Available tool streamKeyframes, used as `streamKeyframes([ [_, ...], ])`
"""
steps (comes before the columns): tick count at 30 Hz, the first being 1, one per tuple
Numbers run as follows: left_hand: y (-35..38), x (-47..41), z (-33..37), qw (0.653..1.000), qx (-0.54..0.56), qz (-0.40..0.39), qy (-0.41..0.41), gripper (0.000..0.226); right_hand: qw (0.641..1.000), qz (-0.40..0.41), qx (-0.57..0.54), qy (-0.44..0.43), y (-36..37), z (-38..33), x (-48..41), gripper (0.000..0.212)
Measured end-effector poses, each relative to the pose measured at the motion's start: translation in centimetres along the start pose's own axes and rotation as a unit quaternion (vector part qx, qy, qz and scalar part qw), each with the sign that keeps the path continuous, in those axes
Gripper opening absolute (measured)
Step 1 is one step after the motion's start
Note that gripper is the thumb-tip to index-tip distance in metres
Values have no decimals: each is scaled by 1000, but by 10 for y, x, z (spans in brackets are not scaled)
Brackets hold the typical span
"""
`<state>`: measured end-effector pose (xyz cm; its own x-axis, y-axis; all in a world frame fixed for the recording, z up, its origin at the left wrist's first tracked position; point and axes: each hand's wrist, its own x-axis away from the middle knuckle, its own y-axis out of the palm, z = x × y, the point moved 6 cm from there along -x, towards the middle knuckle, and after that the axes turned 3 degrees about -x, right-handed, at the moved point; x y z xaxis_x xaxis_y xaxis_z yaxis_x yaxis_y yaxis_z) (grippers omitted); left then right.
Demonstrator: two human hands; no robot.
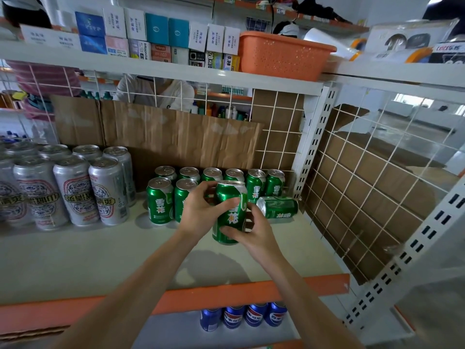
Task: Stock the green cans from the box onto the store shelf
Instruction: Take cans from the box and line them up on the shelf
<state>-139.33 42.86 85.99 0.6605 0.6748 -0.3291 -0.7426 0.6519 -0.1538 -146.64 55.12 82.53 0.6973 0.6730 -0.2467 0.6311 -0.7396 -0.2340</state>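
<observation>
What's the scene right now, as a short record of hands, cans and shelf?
Held can: green, near upright, in front of the rows
Left hand: grips its upper part
Right hand: grips its lower part
Standing green cans: two rows at the back of the shelf
Tipped can: green, on its side, right of rows
Silver cans: left end

Silver cans (75, 190) at left; orange basket (284, 56) above; blue cans (251, 314) below; cardboard sheet (176, 137) behind.

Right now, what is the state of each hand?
Left hand: holds the green can.
Right hand: holds it too, lower down.
</observation>
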Motion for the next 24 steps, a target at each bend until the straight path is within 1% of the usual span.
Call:
streamKeyframes([
  [4, -1, 2, 2, 999, -30, 12, 16, 48, 1000, 3, -8, 8, 1, 2, -2, 52],
  [8, -1, -1, -2, 999, -38, -21, 16, 56, 1000, 7, -22, 7, -1, 5, -5, 53],
  [11, -2, 1, -8, 999, -24, -45, 5, 53, 999, 3, -39, 16, -4, 10, -8, 53],
  [13, -8, 3, -23, 999, -32, -43, -5, 44, 999, 3, -44, 17, -6, 16, -11, 51],
  [14, -12, 4, -33, 998, -57, -39, -8, 39, 999, 5, -41, 17, -7, 18, -14, 51],
  [16, -20, 8, -56, 991, -130, -36, -10, 37, 999, 4, -33, 21, -8, 26, -18, 51],
  [19, -26, 18, -88, 973, -221, -63, -21, 34, 999, -5, -27, 32, -6, 38, -23, 51],
  [20, -27, 21, -97, 966, -244, -78, -21, 36, 999, -10, -24, 36, -4, 41, -25, 52],
  [23, -26, 30, -113, 952, -277, -129, 4, 60, 998, -32, -12, 56, 5, 56, -32, 58],
  [24, -26, 32, -117, 947, -289, -142, 2, 63, 998, -35, -7, 61, 8, 60, -34, 59],
])
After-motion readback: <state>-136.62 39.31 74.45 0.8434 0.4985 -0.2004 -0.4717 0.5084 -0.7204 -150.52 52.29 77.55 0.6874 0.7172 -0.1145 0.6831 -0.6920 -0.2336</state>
